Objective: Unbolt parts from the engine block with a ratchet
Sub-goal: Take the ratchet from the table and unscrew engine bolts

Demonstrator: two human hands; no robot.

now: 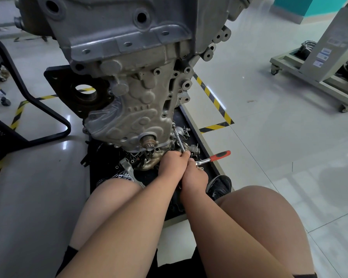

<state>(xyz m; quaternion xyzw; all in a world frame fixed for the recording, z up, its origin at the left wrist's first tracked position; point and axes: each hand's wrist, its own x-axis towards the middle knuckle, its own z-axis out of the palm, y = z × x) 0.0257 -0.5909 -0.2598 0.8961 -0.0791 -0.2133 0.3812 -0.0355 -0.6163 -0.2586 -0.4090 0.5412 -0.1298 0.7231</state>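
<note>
The grey engine block (pixel 129 67) stands upright in front of me on a black tray (pixel 207 157). A ratchet (pixel 219 156) with a red and black handle points right; its long steel extension bar (pixel 178 138) runs up to a bolt on the lower right edge of the timing cover (pixel 141 117). My left hand (pixel 173 161) grips the lower end of the extension bar. My right hand (pixel 195 175) holds the ratchet at its head, right beside the left hand. The socket end is small and hard to make out.
Loose brackets, a gasket (pixel 127 173) and small parts lie in the tray under the block. My knees and a black shoe (pixel 219 185) frame the tray. A black chair frame (pixel 28 97) stands left, a wheeled stand (pixel 319 77) at right, hazard tape (pixel 215 101) on the floor.
</note>
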